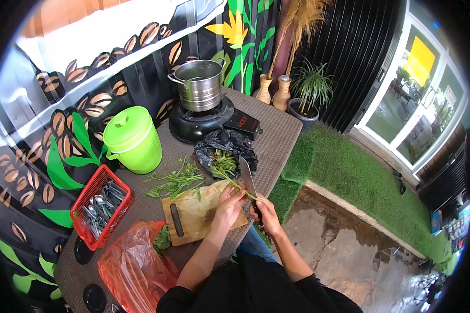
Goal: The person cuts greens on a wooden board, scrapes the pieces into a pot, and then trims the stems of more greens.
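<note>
My right hand (pixel 268 215) grips the dark handle of a kitchen knife (pixel 247 175), its blade pointing up and away from me. Beside it my left hand (pixel 230 204) pinches a green stem (pixel 234 184) that passes by the blade. Both hands are over the right end of a wooden cutting board (pixel 196 215). Just beyond, a black plastic bag (pixel 206 147) lies open with leafy trimmings (pixel 223 163) in it. A pile of green stems (pixel 178 180) rests at the board's far left edge.
A steel pot (pixel 199 91) stands on a black portable stove (pixel 189 123) at the back. Leftward are a lidded green bucket (pixel 141 146), a red basket (pixel 82 204) of cutlery and an orange plastic bag (pixel 133 261). The table's right edge (pixel 283 159) borders artificial grass.
</note>
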### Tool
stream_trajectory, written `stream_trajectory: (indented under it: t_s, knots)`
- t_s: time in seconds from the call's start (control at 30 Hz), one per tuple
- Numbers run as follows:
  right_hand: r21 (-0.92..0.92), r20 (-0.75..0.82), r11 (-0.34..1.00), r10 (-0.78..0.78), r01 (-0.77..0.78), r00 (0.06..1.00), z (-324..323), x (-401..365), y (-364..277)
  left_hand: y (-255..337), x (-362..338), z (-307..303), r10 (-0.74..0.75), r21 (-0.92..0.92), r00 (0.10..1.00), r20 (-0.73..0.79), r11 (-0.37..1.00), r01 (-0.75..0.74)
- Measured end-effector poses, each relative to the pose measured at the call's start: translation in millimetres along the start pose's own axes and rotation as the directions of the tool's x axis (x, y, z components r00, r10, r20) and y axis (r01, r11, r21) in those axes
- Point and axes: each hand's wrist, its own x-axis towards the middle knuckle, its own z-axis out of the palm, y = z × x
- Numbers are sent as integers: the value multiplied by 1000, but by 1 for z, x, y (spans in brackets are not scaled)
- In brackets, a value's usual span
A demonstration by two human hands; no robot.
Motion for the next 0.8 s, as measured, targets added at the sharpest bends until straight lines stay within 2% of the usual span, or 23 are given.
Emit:
stream_trajectory:
  t_s: [0.23, 0.3, 0.37, 0.4, 0.47, 0.57, 0.73, 0.8]
  knots:
    - [2, -2, 1000, -9, 9, 1000, 2, 0, -4, 9, -5, 8, -45, 33, 998, 37, 999, 44]
    - [-93, 2, 992, -86, 86, 996, 0, 2, -2, 16, -6, 12, -60, 47, 998, 33, 997, 58]
    - [-100, -13, 993, -61, 60, 998, -2, 2, -7, 23, -6, 12, -157, -37, 982, -105, 987, 154]
    - [-108, -27, 994, -36, 33, 999, -1, 2, -10, 26, -5, 12, -157, -38, 982, -106, 987, 154]
    - [-118, -17, 992, -39, 36, 999, -1, 2, -13, 31, -3, 11, -166, 77, 985, -56, 982, 170]
    - [-141, -7, 989, -48, 46, 999, -2, 2, -15, 38, -5, 21, -150, 121, 983, -104, 979, 162]
    - [-122, 18, 992, -17, 19, 1000, -8, 3, -19, 34, -5, 17, -113, 152, 989, -99, 980, 128]
    - [-176, 46, 984, 0, 8, 999, -11, 5, -22, 33, -6, 18, -95, 170, 991, -93, 979, 110]
